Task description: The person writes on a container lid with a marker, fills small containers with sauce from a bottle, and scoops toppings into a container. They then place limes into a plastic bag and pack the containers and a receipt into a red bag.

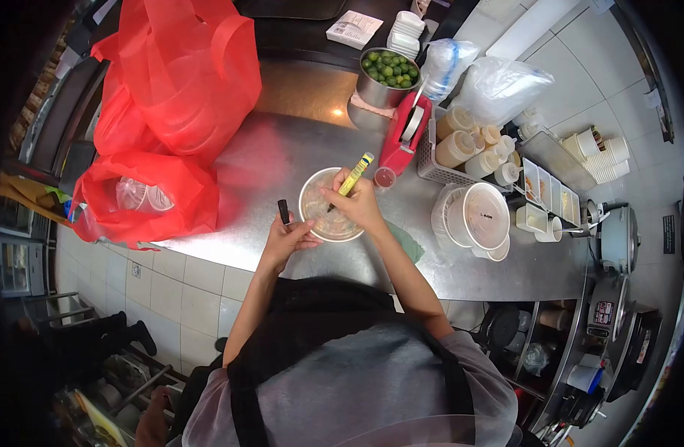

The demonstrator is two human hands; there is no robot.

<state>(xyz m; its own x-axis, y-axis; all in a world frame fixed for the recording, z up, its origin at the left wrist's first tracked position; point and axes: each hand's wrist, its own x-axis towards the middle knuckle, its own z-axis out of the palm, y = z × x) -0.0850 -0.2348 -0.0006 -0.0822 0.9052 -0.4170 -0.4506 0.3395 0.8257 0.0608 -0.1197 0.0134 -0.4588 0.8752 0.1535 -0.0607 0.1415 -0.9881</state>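
Note:
My right hand (358, 205) is closed round a yellow marker (351, 176), its lower end at the lid of a round white-rimmed bowl (309, 191). A black marker cap (284, 211) stands up between the fingers of my left hand (286, 240), whose fingertips touch the bowl's left rim. The bowl rests on the steel counter (263, 156). Just to its right sits a small cup of red sauce (384, 177), beside a red tape dispenser (403, 140).
Red bags (144, 197) fill the counter's left. On the right are stacked lidded tubs (485, 216), a basket of sauce bottles (436, 167) and topping trays (550, 191). A pot of limes (379, 92) stands behind. Another person's arm (154, 421) shows at lower left.

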